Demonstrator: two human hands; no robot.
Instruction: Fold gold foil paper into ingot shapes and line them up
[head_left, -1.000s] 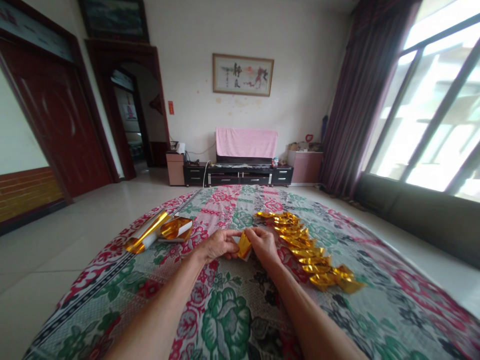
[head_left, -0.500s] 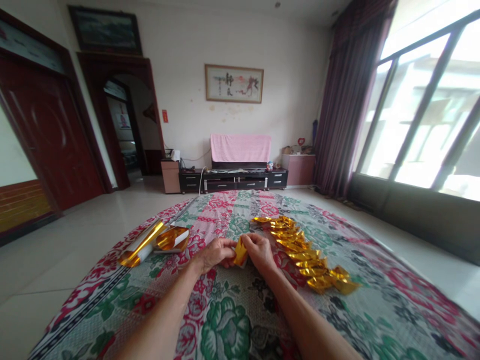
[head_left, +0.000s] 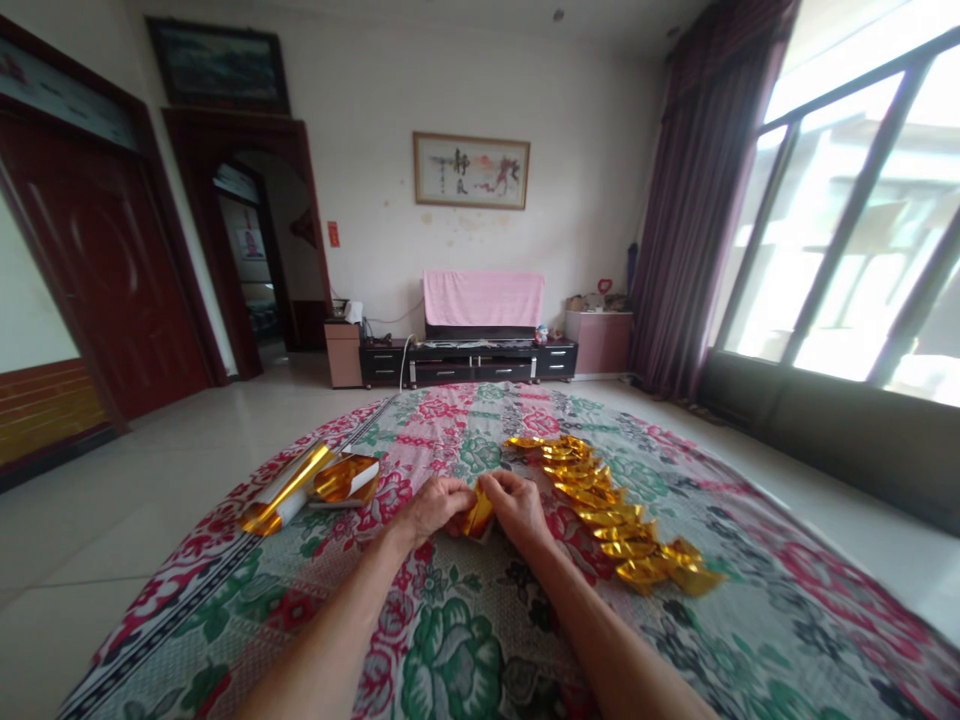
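Observation:
My left hand (head_left: 431,507) and my right hand (head_left: 514,507) meet over the flowered cloth (head_left: 465,640). Both pinch one small piece of gold foil paper (head_left: 478,515), which stands folded between the fingertips. Just right of my right hand a row of several folded gold foil pieces (head_left: 600,505) runs from the cloth's middle toward the right. To the left of my left hand lies a stack of flat gold foil sheets (head_left: 307,480), partly curled.
The cloth covers a round surface with pale tiled floor (head_left: 150,480) around it. A low dark TV cabinet (head_left: 465,360) with a pink cover stands at the far wall. Dark doors are at the left, a large window with curtains at the right.
My hands have drawn closer together on the gold foil piece, which now shows less between the fingers. The view has tilted slightly.

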